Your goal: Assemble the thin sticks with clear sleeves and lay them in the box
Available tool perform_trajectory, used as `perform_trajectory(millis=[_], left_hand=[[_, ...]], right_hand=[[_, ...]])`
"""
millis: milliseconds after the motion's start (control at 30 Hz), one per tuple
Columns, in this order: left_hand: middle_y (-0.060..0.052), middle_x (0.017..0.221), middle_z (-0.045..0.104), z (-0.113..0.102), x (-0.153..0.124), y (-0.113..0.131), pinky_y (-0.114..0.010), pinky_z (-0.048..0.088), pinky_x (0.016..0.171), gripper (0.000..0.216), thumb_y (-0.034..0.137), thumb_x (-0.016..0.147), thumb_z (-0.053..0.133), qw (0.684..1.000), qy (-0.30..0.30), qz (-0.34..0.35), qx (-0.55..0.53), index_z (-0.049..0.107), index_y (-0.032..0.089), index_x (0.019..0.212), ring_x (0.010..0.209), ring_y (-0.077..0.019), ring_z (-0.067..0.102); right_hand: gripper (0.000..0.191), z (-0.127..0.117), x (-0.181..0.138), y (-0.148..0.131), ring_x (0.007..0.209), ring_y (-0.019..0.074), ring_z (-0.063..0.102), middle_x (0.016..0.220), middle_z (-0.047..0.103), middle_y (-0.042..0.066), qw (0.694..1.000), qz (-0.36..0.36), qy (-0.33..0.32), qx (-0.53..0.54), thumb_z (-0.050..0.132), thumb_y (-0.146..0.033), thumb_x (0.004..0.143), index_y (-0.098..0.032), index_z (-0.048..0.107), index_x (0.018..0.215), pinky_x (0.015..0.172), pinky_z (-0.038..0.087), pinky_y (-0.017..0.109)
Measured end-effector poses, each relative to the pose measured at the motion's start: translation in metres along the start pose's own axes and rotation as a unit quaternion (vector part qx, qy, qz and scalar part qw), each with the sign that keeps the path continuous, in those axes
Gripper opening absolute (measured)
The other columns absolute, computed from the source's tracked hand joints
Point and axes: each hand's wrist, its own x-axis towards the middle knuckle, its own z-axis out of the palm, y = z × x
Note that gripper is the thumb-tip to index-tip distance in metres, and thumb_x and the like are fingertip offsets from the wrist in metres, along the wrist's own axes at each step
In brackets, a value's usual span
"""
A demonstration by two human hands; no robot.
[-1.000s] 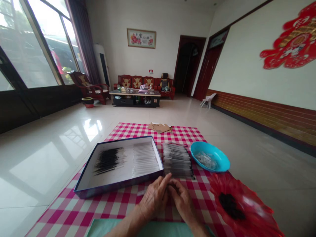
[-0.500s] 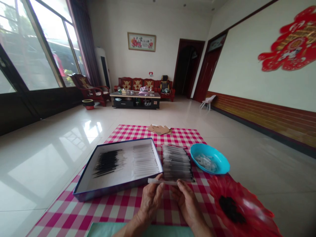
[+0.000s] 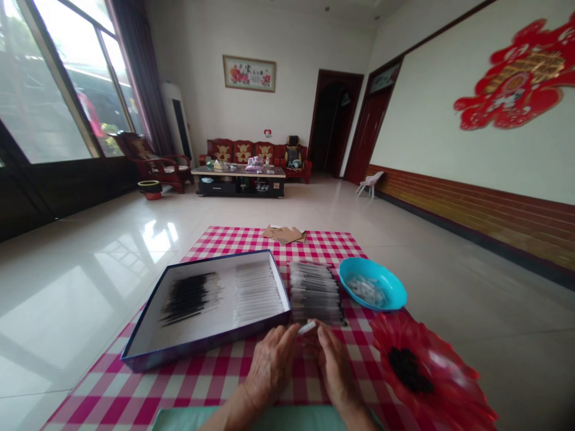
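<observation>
My left hand (image 3: pixel 272 359) and my right hand (image 3: pixel 333 359) meet just in front of the box. Between their fingertips is a whitish translucent pen (image 3: pixel 307 327), with both hands closed on its ends; much of it is hidden by the fingers. Beyond my hands lies a row of assembled-looking pens (image 3: pixel 314 290), clear with dark cores. To the left, a shallow blue-edged box (image 3: pixel 153 335) holds black thin refills (image 3: pixel 186 296) and clear pen barrels (image 3: pixel 256 290).
A turquoise bowl (image 3: pixel 398 281) with small whitish caps stands right of the pens. Nearer is a red flower-shaped dish (image 3: pixel 453 371) with small black pieces (image 3: pixel 408 368). Cardboard scraps (image 3: pixel 285 234) lie at the far end of the checked tablecloth (image 3: pixel 215 236). A green cloth (image 3: pixel 179 419) lies nearest me.
The pen lay sideways across both hands with a long length showing; now only a short piece shows, between closer fingertips. The view has swung slightly right.
</observation>
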Motion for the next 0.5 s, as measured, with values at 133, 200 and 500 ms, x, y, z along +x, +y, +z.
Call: perform_trajectory(millis=[133,200,500], left_hand=[[-0.003,0.078,0.058,-0.008,0.005,0.005,-0.026,0.045,0.062,0.026,0.018,0.090,0.041,0.995,-0.055,0.011,0.087,0.058,0.023,0.109,0.072,-0.0178,0.054],[-0.002,0.076,0.057,-0.010,0.006,0.006,-0.026,0.045,0.063,0.020,0.022,0.091,0.043,0.995,-0.052,0.012,0.089,0.059,0.023,0.101,0.070,-0.0173,0.054],[-0.001,0.067,0.060,0.006,0.002,-0.005,-0.021,0.043,0.059,0.018,0.023,0.091,0.044,0.999,-0.017,-0.027,-0.003,0.054,0.019,0.076,0.062,-0.0130,0.058]], right_hand=[[0.031,0.001,0.002,0.002,0.067,0.0197,0.062,0.075,0.068,0.002,0.998,-0.005,0.029,-0.051,0.065,-0.050,0.073,-0.022,0.067,0.085,0.060,0.050,0.028],[0.029,0.003,0.001,0.002,0.066,0.0188,0.061,0.073,0.067,0.002,0.998,-0.005,0.032,-0.048,0.068,-0.048,0.071,-0.021,0.067,0.081,0.059,0.049,0.028],[0.030,-0.001,0.004,0.004,0.074,0.0208,0.063,0.081,0.070,0.002,0.998,0.013,0.037,-0.040,0.072,-0.044,0.068,-0.022,0.070,0.089,0.068,0.050,0.031]])
